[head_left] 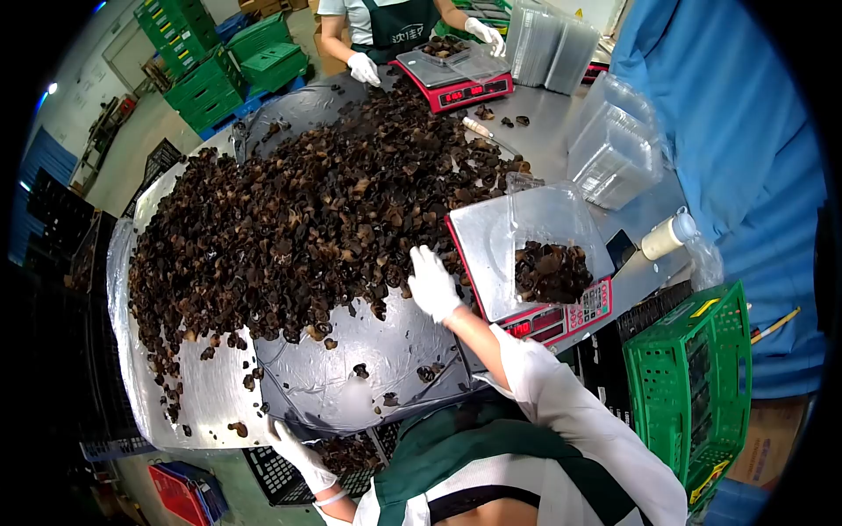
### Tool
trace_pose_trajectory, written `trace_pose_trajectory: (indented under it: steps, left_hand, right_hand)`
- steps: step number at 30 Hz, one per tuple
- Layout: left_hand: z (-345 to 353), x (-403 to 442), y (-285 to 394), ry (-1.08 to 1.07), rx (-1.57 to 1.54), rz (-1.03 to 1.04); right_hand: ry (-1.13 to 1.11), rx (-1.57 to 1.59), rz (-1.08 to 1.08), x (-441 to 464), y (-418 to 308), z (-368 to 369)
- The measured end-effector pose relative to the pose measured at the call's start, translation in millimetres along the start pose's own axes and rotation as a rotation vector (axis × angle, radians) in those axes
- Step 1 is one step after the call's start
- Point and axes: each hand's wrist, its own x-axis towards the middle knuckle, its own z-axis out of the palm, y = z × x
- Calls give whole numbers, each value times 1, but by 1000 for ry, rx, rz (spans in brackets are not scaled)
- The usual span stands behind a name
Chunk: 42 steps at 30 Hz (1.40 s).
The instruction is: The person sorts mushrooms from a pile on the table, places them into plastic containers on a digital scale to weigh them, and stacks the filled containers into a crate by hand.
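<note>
1. We are looking at a broad heap of dark, curled pieces (333, 202), fungus-like in appearance, which is covering much of the metal table (206, 408); strays are lying along its near edge.
2. Our gloved right hand (434, 282) is resting at the heap's near margin, just beside the closer scale (489, 263). Its fingers are pointing loosely forward; the palm is facing away, so we are unable to tell whether anything is pinched there.
3. Our gloved left hand (300, 458) is hanging by the table's near edge, fingers lengthened. We are seeing nothing in it, but cannot tell whether it is gripping the edge.
4. More pieces are sitting in a clear plastic container (553, 273) on that scale. We are judging its walls thin and bendable, best taken by opposite rims or supported from below.
5. By their look, we are reckoning the pieces light, soft and rubbery, perhaps a little slippery, with thin edges prone to tearing. For a handful, we are favouring cupped fingers under the heap's loose margin; for one piece, a gentle pinch at its thicker middle.
</note>
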Motion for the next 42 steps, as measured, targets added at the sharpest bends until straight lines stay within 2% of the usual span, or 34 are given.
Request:
trace_pose_trajectory:
  steps: [1,3,4,5,7,10,11,13,14,15,16,17,18,19,22,23,24,25,26,27,29,30,31,32,33,34,36,37,38,39,40,41,42]
  left_hand:
    - [8,0,5,-40,43,9]
    - [25,-7,17,-113,5,48]
    - [32,-7,21,-137,16,41]
    - [37,-9,25,-161,-1,5]
    - [44,-11,28,-190,48,15]
    - [51,-6,33,-224,52,-37]
    - [53,-3,31,-239,48,-35]
    - [61,-1,31,-272,19,-14]
    - [67,0,29,-298,32,15]
    - [73,0,27,-325,44,47]
    - [82,-3,29,-335,35,47]
    - [94,-7,33,-369,52,72]
    - [107,-12,39,-402,68,97]
    - [121,-25,56,-407,45,88]
    - [161,-57,89,-458,79,274]
    - [173,-68,98,-514,76,305]
    - [188,-82,111,-562,80,349]
    - [202,-96,122,-611,85,397]
    - [216,-108,125,-687,61,415]
    - [228,-117,126,-756,79,481]
    - [247,-142,142,-843,31,504]
    - [254,-150,145,-866,38,539]
    - [263,-157,144,-890,45,575]
    - [271,-165,143,-935,9,478]
    - [281,-171,138,-935,46,529]
    - [286,-182,149,-1028,96,462]
    - [296,-197,156,-1180,113,290]
    - [303,-202,152,-1237,75,188]
    - [307,-206,149,-1272,-34,-33]
    - [309,-209,156,-1281,-27,-42]
    - [311,-206,153,-1290,-64,-75]
    - [311,-202,149,-1301,-99,-107]
    - [309,-201,148,-1316,-117,-110]
  right_hand:
    - [-4,157,167,10,9,7]
    - [-103,-68,173,17,25,26]
    - [35,-75,95,11,27,34]
    - [90,53,24,-1,31,40]
    - [2,39,-72,-22,21,27]
    - [-3,387,-176,-57,12,-43]
    - [36,600,-160,-63,19,-69]
    - [89,663,153,-76,32,-152]
    - [190,801,296,-82,37,-192]
    - [362,729,250,-88,67,-203]
    - [423,869,352,-96,73,-231]
    - [493,649,305,-105,97,-243]
    - [561,726,250,-112,124,-245]
    - [515,746,402,-122,129,-259]
    - [541,810,392,-130,133,-262]
    - [480,834,445,-129,128,-259]
    - [420,856,402,-122,121,-252]
    - [191,1064,305,-119,116,-245]
    - [71,1010,87,-112,113,-236]
    - [53,961,17,-104,111,-231]
    - [304,679,-20,-87,131,-231]
    - [366,571,101,-79,159,-227]
    - [527,603,101,-73,187,-215]
    - [535,344,191,-67,214,-207]
    - [532,86,284,-64,231,-200]
    - [548,102,294,-61,236,-196]
    - [291,542,414,-61,245,-191]
    - [305,553,417,-65,238,-200]
    - [337,933,379,-72,231,-210]
    - [361,1311,327,-80,222,-220]
    - [398,1266,207,-91,221,-224]
    - [418,1272,209,-105,223,-225]
    - [337,943,164,-122,224,-223]
